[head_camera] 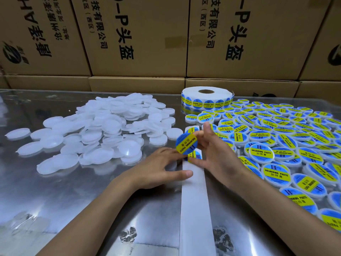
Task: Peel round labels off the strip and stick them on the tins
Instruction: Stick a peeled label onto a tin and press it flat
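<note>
"SOLDERING PASTE" with 助焊膏 beneath, on the yellow bands of the labelled tins (261,153) at right, on the label roll (207,97) and on the peeled label (186,144) mid-frame. "头盔" and "有限公司" printed large on cardboard boxes (129,34) across the top.

Blue-and-yellow label (186,144), white strip (195,200)

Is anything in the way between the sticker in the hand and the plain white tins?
Nothing visible. The right hand pinches the peeled sticker above the strip. The left hand rests flat below that path. The plain tins lie to the left across bare table.
</note>
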